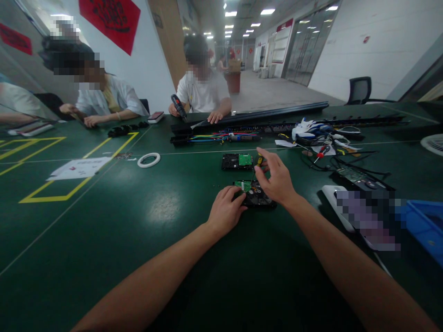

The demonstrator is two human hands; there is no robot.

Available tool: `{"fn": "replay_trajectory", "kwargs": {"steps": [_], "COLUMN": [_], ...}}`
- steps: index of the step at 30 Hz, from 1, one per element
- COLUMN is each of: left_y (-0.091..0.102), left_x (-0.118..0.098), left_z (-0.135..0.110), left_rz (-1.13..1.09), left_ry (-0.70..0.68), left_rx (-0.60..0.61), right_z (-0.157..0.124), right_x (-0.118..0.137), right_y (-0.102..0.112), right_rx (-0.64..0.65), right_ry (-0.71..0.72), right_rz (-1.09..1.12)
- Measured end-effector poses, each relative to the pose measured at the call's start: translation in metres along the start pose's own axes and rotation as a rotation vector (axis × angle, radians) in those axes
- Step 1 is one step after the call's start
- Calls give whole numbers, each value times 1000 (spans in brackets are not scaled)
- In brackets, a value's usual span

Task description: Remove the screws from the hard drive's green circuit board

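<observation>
A black hard drive with a green circuit board [260, 197] lies flat on the green table in front of me. My left hand [226, 205] grips its left end, fingers curled over the edge by the board. In my right hand [275, 177] is a small screwdriver [259, 159] with a yellow and black handle, held upright between the fingertips. Its thin shaft points down at the drive; whether the tip touches a screw is too small to tell. Just beyond lies a second hard drive [230, 161], also with a green board facing up.
White-and-blue gloves [308, 129], a red screwdriver [322, 151] and cables lie at right. Nearer are a circuit-board assembly [363, 179], a white device [337, 207] and a blue bin [425, 226]. A tape roll [148, 160] sits left. Across the table, a person holds a power drill [178, 107].
</observation>
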State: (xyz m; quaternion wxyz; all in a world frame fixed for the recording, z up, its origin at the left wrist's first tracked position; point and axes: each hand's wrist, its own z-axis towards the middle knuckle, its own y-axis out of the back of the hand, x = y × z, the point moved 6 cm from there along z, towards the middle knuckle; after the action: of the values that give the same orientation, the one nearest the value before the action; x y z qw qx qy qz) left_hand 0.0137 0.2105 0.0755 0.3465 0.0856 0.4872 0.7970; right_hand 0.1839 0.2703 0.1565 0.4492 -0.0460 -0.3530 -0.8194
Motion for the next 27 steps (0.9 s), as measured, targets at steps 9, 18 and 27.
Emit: {"fn": "replay_trajectory", "kwargs": {"steps": [9,18,27], "left_y": [-2,-4,-5], "left_x": [3,4,4], "left_z": [-3,-2,-1], "left_rz": [36,16,1], "left_ry": [52,85,82], "left_rx": [1,52,64], "right_z": [0,-1,0], "right_x": [-1,-2,-3], "right_y": [-1,0,0], "right_rx": [9,-10,-13], "right_ry": [-13,-16,-19], "right_rz": [6,-23,-3]}}
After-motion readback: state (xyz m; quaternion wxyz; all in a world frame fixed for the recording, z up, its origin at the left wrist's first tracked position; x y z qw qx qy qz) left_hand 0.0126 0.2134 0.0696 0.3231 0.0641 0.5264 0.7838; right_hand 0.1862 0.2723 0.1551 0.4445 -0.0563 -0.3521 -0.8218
